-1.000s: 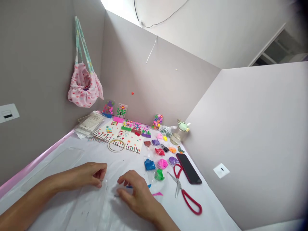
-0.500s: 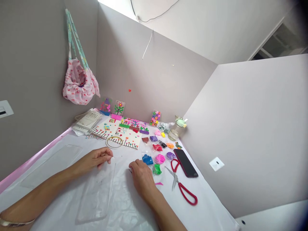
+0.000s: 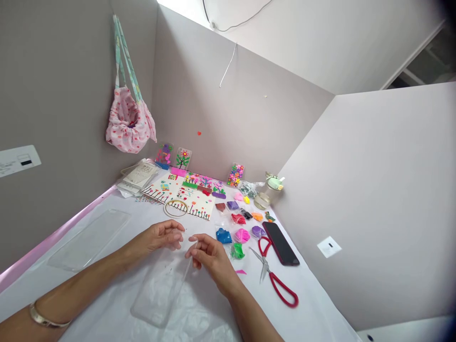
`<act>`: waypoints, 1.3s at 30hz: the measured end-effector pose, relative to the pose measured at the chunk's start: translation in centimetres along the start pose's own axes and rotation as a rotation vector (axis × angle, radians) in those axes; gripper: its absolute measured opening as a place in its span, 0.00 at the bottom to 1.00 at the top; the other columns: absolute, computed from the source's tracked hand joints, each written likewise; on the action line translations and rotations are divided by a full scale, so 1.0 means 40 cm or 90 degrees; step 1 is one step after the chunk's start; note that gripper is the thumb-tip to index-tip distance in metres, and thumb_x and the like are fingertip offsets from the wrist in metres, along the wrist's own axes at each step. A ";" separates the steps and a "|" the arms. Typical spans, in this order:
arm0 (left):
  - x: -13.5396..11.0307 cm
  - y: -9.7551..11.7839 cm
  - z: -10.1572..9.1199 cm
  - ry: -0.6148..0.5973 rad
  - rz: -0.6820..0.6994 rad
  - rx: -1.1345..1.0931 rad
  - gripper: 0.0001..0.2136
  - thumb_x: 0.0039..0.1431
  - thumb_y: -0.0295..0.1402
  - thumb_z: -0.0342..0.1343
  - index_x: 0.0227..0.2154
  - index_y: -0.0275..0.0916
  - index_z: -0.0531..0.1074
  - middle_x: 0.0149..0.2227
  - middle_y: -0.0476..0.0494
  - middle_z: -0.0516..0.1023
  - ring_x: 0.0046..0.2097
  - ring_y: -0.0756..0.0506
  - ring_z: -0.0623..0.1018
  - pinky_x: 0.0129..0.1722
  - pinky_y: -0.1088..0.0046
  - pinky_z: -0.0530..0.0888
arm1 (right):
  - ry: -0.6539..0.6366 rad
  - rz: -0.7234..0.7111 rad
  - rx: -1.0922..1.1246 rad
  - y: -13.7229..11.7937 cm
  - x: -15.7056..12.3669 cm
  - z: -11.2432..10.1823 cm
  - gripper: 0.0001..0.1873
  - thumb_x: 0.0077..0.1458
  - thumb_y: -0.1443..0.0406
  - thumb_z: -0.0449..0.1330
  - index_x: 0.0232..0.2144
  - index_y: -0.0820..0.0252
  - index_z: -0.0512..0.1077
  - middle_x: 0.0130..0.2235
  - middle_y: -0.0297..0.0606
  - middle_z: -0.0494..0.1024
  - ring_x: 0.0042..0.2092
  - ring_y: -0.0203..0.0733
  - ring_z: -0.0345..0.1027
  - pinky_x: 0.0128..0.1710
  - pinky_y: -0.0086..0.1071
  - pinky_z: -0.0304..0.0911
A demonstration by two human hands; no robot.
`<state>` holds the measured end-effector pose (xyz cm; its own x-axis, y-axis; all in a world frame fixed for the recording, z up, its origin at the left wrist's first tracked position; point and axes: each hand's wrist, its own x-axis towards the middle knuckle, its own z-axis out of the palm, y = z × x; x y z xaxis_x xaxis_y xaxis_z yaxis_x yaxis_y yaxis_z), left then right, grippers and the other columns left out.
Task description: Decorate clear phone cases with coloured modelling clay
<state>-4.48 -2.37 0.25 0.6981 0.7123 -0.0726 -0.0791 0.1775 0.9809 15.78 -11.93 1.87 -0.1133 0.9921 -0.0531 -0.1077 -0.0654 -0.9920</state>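
A clear phone case (image 3: 156, 297) lies slanted on the white sheet in front of me, with a few tiny dark specks on it. My right hand (image 3: 210, 261) pinches the case's upper right edge between thumb and fingers. Just left of it, my left hand (image 3: 166, 236) hovers by the upper end of the case, its fingers loosely bent and slightly apart; I see nothing in them. That end is partly covered by both hands. Another clear case (image 3: 90, 240) rests flat beyond my left forearm.
Right of my hands lie bagged coloured clay (image 3: 223, 236), red-handled scissors (image 3: 265, 266) and a dark phone (image 3: 281, 243). Behind are bangles (image 3: 175, 208), drawn cards (image 3: 199, 204), packets (image 3: 140, 175), decorated cases (image 3: 183, 159) and a jar (image 3: 263, 199). Walls enclose the table.
My right hand has come up and left from the sheet to the case's edge. The case has turned clockwise, its top now to the right. The whole view has shifted slightly.
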 end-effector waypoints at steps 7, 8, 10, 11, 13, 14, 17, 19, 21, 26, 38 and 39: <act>-0.008 0.017 -0.019 -0.006 -0.008 -0.060 0.16 0.60 0.48 0.62 0.39 0.39 0.79 0.31 0.48 0.73 0.33 0.48 0.69 0.37 0.71 0.69 | 0.069 0.011 0.043 -0.007 0.005 -0.006 0.17 0.50 0.57 0.69 0.40 0.61 0.76 0.30 0.35 0.80 0.25 0.31 0.61 0.27 0.27 0.55; -0.009 0.020 -0.019 -0.018 -0.011 -0.068 0.16 0.60 0.48 0.62 0.39 0.39 0.80 0.31 0.48 0.72 0.32 0.48 0.69 0.37 0.71 0.69 | 0.071 0.013 0.049 -0.009 0.004 -0.005 0.17 0.50 0.57 0.70 0.40 0.61 0.76 0.30 0.35 0.80 0.25 0.31 0.61 0.27 0.27 0.54; -0.010 0.022 -0.020 -0.036 -0.015 -0.082 0.16 0.60 0.47 0.63 0.40 0.39 0.80 0.31 0.48 0.71 0.33 0.49 0.69 0.37 0.71 0.69 | 0.075 0.017 0.061 -0.011 0.004 -0.003 0.17 0.49 0.57 0.70 0.39 0.61 0.76 0.30 0.35 0.79 0.24 0.30 0.61 0.26 0.27 0.53; -0.011 0.022 -0.021 -0.042 -0.018 -0.089 0.15 0.60 0.46 0.64 0.40 0.39 0.79 0.32 0.48 0.71 0.33 0.49 0.69 0.38 0.71 0.70 | 0.077 0.018 0.067 -0.011 0.004 -0.002 0.17 0.49 0.57 0.70 0.38 0.61 0.76 0.30 0.35 0.79 0.24 0.29 0.61 0.26 0.27 0.53; -0.011 0.020 -0.026 -0.049 -0.023 -0.097 0.13 0.58 0.43 0.66 0.40 0.40 0.79 0.32 0.49 0.71 0.34 0.49 0.70 0.40 0.71 0.70 | 0.080 0.022 0.078 -0.011 0.004 -0.003 0.18 0.48 0.57 0.71 0.38 0.61 0.76 0.29 0.35 0.79 0.23 0.29 0.60 0.25 0.27 0.52; -0.010 0.018 -0.029 -0.052 -0.025 -0.098 0.12 0.58 0.42 0.66 0.39 0.40 0.78 0.32 0.49 0.72 0.34 0.49 0.70 0.40 0.71 0.69 | 0.080 0.023 0.082 -0.011 0.004 -0.004 0.18 0.48 0.56 0.71 0.37 0.62 0.76 0.29 0.35 0.79 0.23 0.29 0.60 0.25 0.27 0.52; -0.009 0.014 -0.036 -0.053 -0.024 -0.093 0.09 0.59 0.40 0.66 0.35 0.40 0.76 0.32 0.50 0.72 0.35 0.49 0.70 0.40 0.72 0.69 | 0.079 0.027 0.088 -0.009 0.004 -0.006 0.19 0.47 0.56 0.71 0.37 0.62 0.76 0.30 0.35 0.79 0.23 0.29 0.60 0.25 0.26 0.51; -0.007 0.013 -0.038 -0.052 -0.022 -0.087 0.09 0.59 0.40 0.66 0.35 0.40 0.75 0.32 0.50 0.71 0.35 0.49 0.71 0.40 0.72 0.68 | 0.082 0.026 0.087 -0.007 0.004 -0.006 0.19 0.48 0.56 0.71 0.37 0.62 0.76 0.30 0.36 0.79 0.23 0.29 0.60 0.25 0.26 0.51; -0.006 0.013 -0.036 -0.051 -0.022 -0.081 0.10 0.59 0.40 0.66 0.34 0.40 0.75 0.32 0.50 0.71 0.36 0.48 0.72 0.40 0.72 0.69 | 0.092 0.022 0.084 -0.005 0.005 -0.006 0.19 0.48 0.56 0.71 0.38 0.62 0.75 0.30 0.35 0.80 0.23 0.29 0.60 0.25 0.27 0.51; -0.006 0.018 -0.028 -0.051 -0.034 -0.065 0.11 0.59 0.42 0.65 0.32 0.39 0.73 0.31 0.51 0.71 0.34 0.48 0.73 0.37 0.72 0.69 | 0.122 0.008 0.075 0.000 0.010 -0.009 0.20 0.49 0.56 0.70 0.40 0.61 0.73 0.28 0.33 0.79 0.22 0.29 0.58 0.25 0.27 0.50; -0.013 0.030 -0.020 -0.037 -0.053 -0.062 0.15 0.56 0.45 0.66 0.31 0.39 0.72 0.32 0.51 0.69 0.33 0.48 0.74 0.36 0.72 0.70 | 0.129 -0.010 0.068 0.007 0.014 -0.009 0.20 0.49 0.55 0.70 0.39 0.61 0.73 0.27 0.34 0.79 0.21 0.30 0.57 0.24 0.28 0.50; -0.013 0.031 -0.019 -0.037 -0.053 -0.062 0.15 0.56 0.45 0.66 0.31 0.39 0.72 0.32 0.51 0.69 0.33 0.48 0.74 0.36 0.72 0.71 | 0.129 -0.012 0.069 0.006 0.014 -0.009 0.20 0.49 0.55 0.69 0.39 0.61 0.73 0.27 0.34 0.79 0.21 0.30 0.57 0.24 0.28 0.50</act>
<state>-5.48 -2.03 1.35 0.7450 0.6525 -0.1389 -0.0870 0.3014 0.9495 16.04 -11.37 1.55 0.0890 0.9937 -0.0681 -0.2140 -0.0477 -0.9757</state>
